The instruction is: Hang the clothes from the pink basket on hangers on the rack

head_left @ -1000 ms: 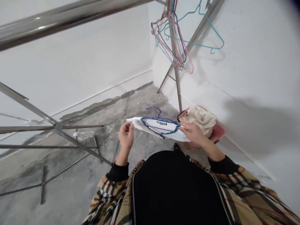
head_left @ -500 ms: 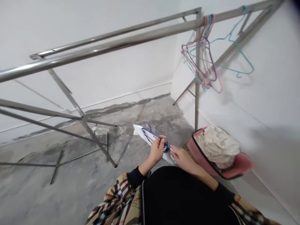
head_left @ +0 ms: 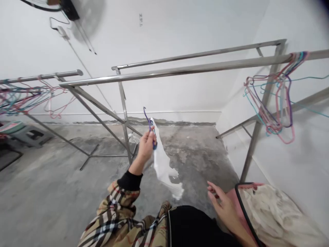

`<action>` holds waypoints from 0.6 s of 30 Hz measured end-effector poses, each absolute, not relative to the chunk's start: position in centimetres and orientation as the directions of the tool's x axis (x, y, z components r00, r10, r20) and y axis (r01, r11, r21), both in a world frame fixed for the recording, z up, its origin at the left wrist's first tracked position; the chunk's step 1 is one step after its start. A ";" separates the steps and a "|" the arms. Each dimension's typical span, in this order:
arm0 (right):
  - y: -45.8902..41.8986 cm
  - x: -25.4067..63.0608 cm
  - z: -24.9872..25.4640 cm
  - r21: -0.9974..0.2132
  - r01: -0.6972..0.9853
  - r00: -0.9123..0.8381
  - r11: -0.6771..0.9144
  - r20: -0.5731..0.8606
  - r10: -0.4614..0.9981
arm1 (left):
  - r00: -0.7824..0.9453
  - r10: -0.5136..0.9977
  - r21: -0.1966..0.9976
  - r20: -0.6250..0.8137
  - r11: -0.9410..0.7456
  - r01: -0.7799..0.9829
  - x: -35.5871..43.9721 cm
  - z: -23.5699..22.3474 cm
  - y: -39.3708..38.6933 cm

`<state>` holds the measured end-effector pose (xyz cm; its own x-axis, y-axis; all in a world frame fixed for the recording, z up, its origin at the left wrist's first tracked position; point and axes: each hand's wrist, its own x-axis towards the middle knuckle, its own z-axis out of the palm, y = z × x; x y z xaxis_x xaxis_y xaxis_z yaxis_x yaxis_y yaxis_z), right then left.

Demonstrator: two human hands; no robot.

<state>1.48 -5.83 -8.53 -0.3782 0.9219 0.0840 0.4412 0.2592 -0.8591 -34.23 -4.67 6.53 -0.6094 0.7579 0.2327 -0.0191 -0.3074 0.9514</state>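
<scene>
In the head view, the grey concrete floor spreads wide toward eight o'clock; a shiny metal rail crosses twelve, its end cap near ten. Between four and five stands a pink basket, black-rimmed, heaped with crumpled cream cloth. Thin, colourful hangers cluster by three. Closed left-hand fingers grip a slim purple hanger at the neck of a soft white garment, which hangs below them toward five. The right hand, half-curled and holding nothing, sits apart from the hem.
</scene>
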 end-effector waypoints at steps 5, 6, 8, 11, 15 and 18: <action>-5.7 3.8 -12.3 -0.888 0.450 -0.296 0.093 -0.050 0.954 | -0.648 0.646 0.875 0.403 -0.479 0.066 -43.2 14.1 -5.6; -5.7 4.1 -12.9 -0.890 0.451 -0.285 0.065 -0.075 0.955 | -0.649 0.634 0.867 0.419 -0.491 0.080 -44.7 15.5 -5.6; -5.6 4.5 -13.9 -0.889 0.457 -0.274 0.026 -0.113 0.955 | -0.669 0.609 0.865 0.427 -0.491 0.105 -47.7 17.9 -5.3; -5.5 4.6 -15.0 -0.886 0.463 -0.303 0.022 -0.135 0.943 | -0.716 0.561 0.873 0.415 -0.467 0.140 -51.8 20.2 -4.3; -5.3 4.0 -16.1 -0.893 0.446 -0.372 0.053 -0.132 0.919 | -0.776 0.549 0.941 0.311 -0.294 0.169 -56.2 21.1 -3.3; -5.3 3.4 -16.6 -0.896 0.439 -0.396 0.068 -0.125 0.910 | -0.847 0.455 0.956 0.275 -0.035 0.291 -58.4 20.7 -3.6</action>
<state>3.42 -5.30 -16.62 -0.3958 0.9098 -0.1247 0.4393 0.0684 -0.8957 -58.36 -3.58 20.70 -0.8467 0.4554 0.2750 0.2915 -0.0354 0.9559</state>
